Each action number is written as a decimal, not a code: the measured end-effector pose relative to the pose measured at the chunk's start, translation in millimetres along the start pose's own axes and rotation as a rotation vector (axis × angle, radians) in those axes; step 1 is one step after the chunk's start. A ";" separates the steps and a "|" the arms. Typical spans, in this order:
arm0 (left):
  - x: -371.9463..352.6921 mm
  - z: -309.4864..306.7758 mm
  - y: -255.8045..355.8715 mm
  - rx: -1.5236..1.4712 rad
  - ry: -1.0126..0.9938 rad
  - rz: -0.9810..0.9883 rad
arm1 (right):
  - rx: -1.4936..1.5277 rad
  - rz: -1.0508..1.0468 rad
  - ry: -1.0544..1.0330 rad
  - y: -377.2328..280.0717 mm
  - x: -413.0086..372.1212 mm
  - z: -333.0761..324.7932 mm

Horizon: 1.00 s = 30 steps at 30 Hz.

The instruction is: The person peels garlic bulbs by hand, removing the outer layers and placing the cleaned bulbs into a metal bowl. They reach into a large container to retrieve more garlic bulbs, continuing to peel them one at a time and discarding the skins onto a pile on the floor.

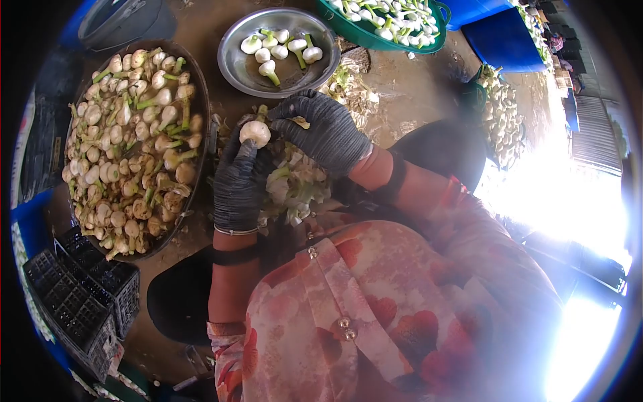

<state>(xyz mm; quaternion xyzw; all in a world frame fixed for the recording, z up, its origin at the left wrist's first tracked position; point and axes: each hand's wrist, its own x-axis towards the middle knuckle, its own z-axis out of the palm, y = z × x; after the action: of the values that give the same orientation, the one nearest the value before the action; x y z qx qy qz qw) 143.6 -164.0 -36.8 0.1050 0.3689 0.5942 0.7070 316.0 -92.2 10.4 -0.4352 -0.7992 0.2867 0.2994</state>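
Both hands wear dark, wrinkled gloves. My left hand [240, 184] grips a whole garlic bulb [254, 135] with a short green stem pointing up. Close to that stem, my right hand [320, 130] is closed, its fingers curled, with a pale yellowish scrap of garlic skin [301, 122] showing among them. Beyond the hands stands a metal bowl [231, 75] holding several clean white bulbs. A wide round tub [203, 100] on the left is heaped with soil-stained, stemmed garlic. Below the hands lies a pile of peeled skins and leaves [295, 184].
A green basin [439, 41] of white garlic stands at the back. Black plastic crates [84, 301] sit at lower left, and a grey tub [124, 23] at upper left. Blue containers [506, 43] and more heaped garlic [502, 117] are on the right. Skins litter the floor.
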 end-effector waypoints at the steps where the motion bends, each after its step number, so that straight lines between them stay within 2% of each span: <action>1: 0.6 3.2 -0.2 0.066 0.043 0.034 | -0.002 0.020 0.001 -6.0 1.1 -2.0; 4: -8.1 20.7 10.2 0.584 0.032 0.210 | -0.027 0.052 0.003 -16.3 3.3 -0.9; 6: -6.8 17.0 0.7 0.785 0.060 0.389 | -0.063 0.034 0.003 -16.0 2.2 5.1; 8: -6.5 16.0 -3.5 0.854 0.095 0.439 | -0.121 0.047 -0.035 -17.1 4.7 4.3; 10: -8.2 24.7 3.0 0.792 0.135 0.362 | -0.123 0.108 -0.095 -18.5 8.8 3.1; 12: -10.4 22.9 3.8 0.621 0.082 0.344 | -0.075 0.222 -0.168 -16.9 13.8 0.1; 15: -10.3 26.8 5.3 0.247 0.020 0.203 | 0.153 0.370 -0.071 18.3 20.2 1.0; 19: 1.4 5.9 5.1 -0.135 -0.201 0.064 | -0.097 0.474 0.084 55.6 27.0 -12.6; 21: -5.7 15.0 8.6 -0.075 -0.167 0.120 | -0.113 0.475 0.118 55.1 31.6 -20.5; 24: -7.1 16.1 12.7 -0.087 -0.132 0.099 | 0.005 -0.006 0.302 34.4 30.0 -20.1; 27: -6.6 14.6 4.5 -0.086 -0.068 0.018 | -0.017 -0.290 0.072 -3.9 19.7 -25.1; 28: -6.4 16.1 2.7 -0.074 -0.039 -0.008 | -0.075 -0.286 -0.009 -8.1 17.3 -25.6; 30: -5.6 20.0 6.1 0.051 -0.141 0.027 | -0.182 -0.282 -0.178 -14.0 14.3 -23.6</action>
<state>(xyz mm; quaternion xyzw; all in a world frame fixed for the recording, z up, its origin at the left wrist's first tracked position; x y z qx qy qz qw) 151.7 -161.7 -16.9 0.1696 0.3315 0.5852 0.7203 319.5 -81.5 39.3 -0.3172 -0.8981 0.2060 0.2244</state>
